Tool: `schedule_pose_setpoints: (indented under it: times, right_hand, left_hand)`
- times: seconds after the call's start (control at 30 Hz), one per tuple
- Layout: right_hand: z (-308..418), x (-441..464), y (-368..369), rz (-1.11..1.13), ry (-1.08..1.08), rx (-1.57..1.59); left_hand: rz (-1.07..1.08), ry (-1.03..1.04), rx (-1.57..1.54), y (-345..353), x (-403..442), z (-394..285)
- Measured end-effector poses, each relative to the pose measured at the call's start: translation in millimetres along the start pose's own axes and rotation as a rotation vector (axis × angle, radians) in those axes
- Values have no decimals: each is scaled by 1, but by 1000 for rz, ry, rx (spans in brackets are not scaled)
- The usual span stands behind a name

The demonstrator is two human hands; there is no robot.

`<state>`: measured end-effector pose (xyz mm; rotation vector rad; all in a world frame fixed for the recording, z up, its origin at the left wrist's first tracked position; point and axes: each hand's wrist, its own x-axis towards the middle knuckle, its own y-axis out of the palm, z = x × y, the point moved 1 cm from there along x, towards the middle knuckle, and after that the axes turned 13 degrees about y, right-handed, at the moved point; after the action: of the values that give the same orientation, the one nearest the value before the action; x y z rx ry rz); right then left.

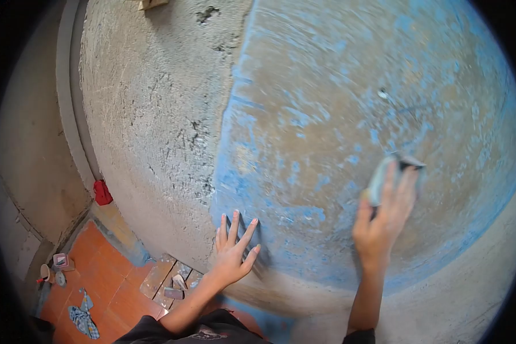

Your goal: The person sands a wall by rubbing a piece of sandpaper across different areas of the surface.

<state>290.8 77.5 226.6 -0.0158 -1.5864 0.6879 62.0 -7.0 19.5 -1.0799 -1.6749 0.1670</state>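
In front of me is a wall [321,166] with worn, patchy blue paint over a grey-brown layer. My right hand [380,226] presses a folded piece of sandpaper [378,182] against the painted part, fingers laid over its pale backing; a dark corner shows at the top, slightly blurred. My left hand [233,261] has its fingers spread, the tips on or just off the lower edge of the blue area. Nothing is in that hand.
Rough bare plaster [149,126] covers the wall to the left. A red object [102,192] lies near the corner. On the orange tiled floor [100,258] are a checked cloth [83,319], small containers [63,262] and a grey block [174,293].
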Motion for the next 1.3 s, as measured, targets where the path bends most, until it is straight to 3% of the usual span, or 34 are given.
schedule_pose_setpoints:
  times: [0.07,0.17,0.2,0.33,0.47,0.57,0.6,0.7,0.73,0.83,0.97,1.1,1.13,1.23,1.27,1.3]
  right_hand:
    - [12,17,12,-202,74,0]
    - [73,-5,20,317,-284,-44]
    - [86,-11,24,288,-348,-19]
    - [92,29,29,-138,-44,-27]
    - [136,15,32,285,-411,12]
    - [132,40,25,289,-455,-48]
    - [130,56,18,102,-338,-110]
    - [137,66,12,2,-281,-150]
    - [143,50,18,226,-392,-60]
    - [149,24,35,474,-558,132]
    - [130,64,20,-63,-282,-170]
    - [147,13,55,397,-575,231]
    - [141,25,50,444,-591,213]
    - [132,68,17,-82,-261,-92]
    - [136,68,17,-101,-218,-57]
    - [143,61,22,21,-320,-13]
  left_hand:
    - [41,-9,-17,-7,-3,11]
    - [77,-5,-50,-11,-6,20]
    - [87,3,-59,-13,-7,24]
    - [75,16,-97,-11,-9,27]
    - [68,25,-118,-14,-8,24]
    - [123,44,-98,-19,-11,34]
    - [148,47,-89,-20,-11,36]
    - [141,44,-109,-20,-11,35]
    - [137,44,-112,-21,-10,36]
    - [155,48,-111,-21,-15,36]
    - [152,38,-123,-15,-14,33]
    - [82,68,-153,-6,-16,24]
    - [98,72,-149,-6,-16,24]
    - [135,67,-150,-5,-19,25]
    - [139,60,-154,-4,-20,23]
    - [139,52,-158,-3,-18,22]
